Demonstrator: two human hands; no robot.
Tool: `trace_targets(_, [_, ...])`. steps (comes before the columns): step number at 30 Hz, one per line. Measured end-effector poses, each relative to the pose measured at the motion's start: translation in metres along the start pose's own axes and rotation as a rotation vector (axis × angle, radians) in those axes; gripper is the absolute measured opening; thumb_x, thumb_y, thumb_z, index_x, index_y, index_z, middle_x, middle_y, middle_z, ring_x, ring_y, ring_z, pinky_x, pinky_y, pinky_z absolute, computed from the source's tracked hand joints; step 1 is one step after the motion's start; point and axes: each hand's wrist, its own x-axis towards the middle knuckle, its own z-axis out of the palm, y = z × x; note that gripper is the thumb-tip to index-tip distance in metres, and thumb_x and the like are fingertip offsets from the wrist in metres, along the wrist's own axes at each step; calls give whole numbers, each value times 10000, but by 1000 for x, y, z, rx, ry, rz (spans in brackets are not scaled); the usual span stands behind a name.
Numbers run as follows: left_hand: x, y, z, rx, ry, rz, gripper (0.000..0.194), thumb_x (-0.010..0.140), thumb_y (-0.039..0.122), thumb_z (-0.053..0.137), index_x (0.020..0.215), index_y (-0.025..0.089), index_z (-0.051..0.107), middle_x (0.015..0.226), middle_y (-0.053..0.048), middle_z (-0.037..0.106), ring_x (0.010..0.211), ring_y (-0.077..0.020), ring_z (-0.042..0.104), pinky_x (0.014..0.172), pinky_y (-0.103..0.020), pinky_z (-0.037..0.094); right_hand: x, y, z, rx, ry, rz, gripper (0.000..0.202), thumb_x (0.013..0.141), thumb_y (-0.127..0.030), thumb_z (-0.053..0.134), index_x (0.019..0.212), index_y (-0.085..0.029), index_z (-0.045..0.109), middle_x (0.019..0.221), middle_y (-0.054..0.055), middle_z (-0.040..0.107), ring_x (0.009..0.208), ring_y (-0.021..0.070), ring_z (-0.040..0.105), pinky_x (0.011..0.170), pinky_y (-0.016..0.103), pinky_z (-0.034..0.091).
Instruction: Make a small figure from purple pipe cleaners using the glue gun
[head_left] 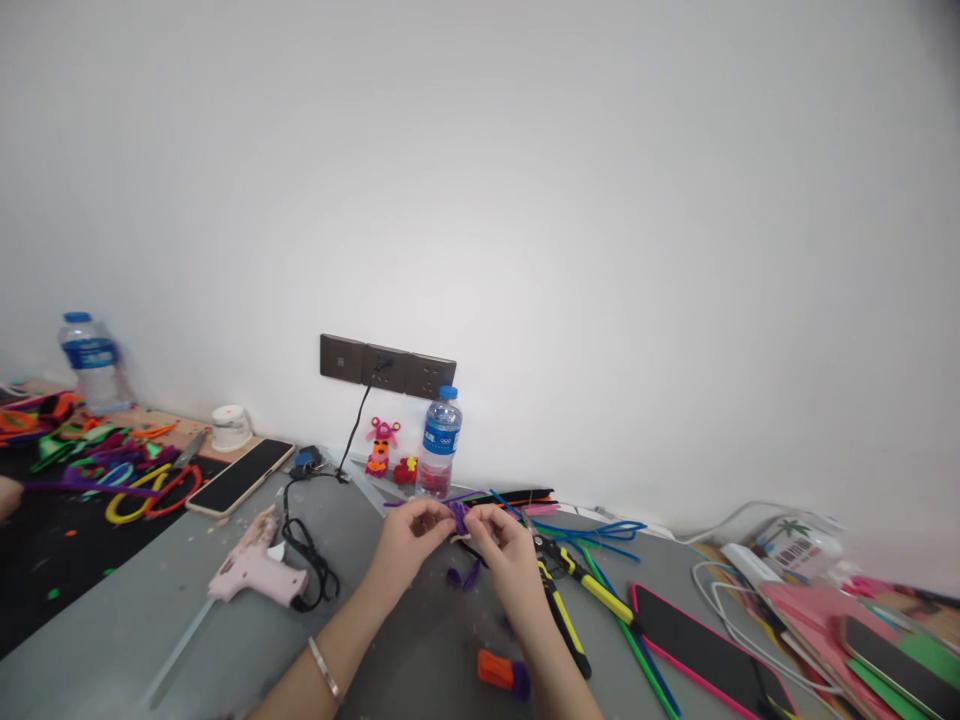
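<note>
Near the middle of the grey table, my left hand (pixel 416 540) pinches one side of a small purple pipe-cleaner piece (pixel 458 514). The fingers of my right hand (pixel 504 545) close on its other side, so the piece is held between both hands above the table. Just below lies a purple curl (pixel 465 577). An orange and purple piece (pixel 502 673) rests beside my right forearm. Yellow and black pliers (pixel 581 585) lie right of my right hand. Behind my hands stands a water bottle (pixel 440 445).
A pink glue gun (pixel 259 570) with a black cord and a phone (pixel 241 477) lie left. Scissors (pixel 176 490) sit among coloured strips. Pipe cleaners (pixel 622 620), a pink-edged tablet (pixel 705 650) and papers (pixel 817 610) lie right. Small figures (pixel 379 450) stand by the wall. Another person's hand (pixel 9 497) shows far left.
</note>
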Motion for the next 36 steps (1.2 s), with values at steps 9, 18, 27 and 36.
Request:
trace_targets(9, [-2, 5, -1, 45, 32, 79, 135, 700, 292, 671, 670, 161, 683, 635, -2, 619, 541, -127, 482, 528, -225, 367, -2, -7, 1, -22, -5, -1, 369, 765, -523, 619, 666, -167, 606, 589, 1, 527, 554, 153, 431, 531, 256, 355])
trace_targets(18, [-4, 10, 0, 55, 35, 96, 134, 697, 280, 660, 649, 158, 685, 630, -3, 607, 537, -123, 474, 524, -223, 362, -2, -7, -1, -20, -46, 24, 379, 765, -525, 614, 669, -159, 599, 590, -5, 500, 559, 150, 420, 530, 258, 323])
trace_targets(27, [-4, 12, 0, 50, 40, 95, 131, 689, 284, 661, 643, 164, 687, 616, -3, 606, 532, -127, 476, 519, -225, 372, -2, -5, -2, -40, -38, -15, 369, 777, -507, 617, 668, -155, 622, 581, 2, 532, 560, 149, 436, 524, 252, 350])
trace_targets(36, [-4, 10, 1, 59, 42, 107, 135, 695, 289, 662, 648, 165, 687, 618, -2, 607, 532, -126, 480, 518, -223, 371, -2, -4, -3, -73, -37, -21, 360, 779, -510, 607, 669, -168, 614, 591, 3, 527, 577, 162, 446, 545, 259, 353])
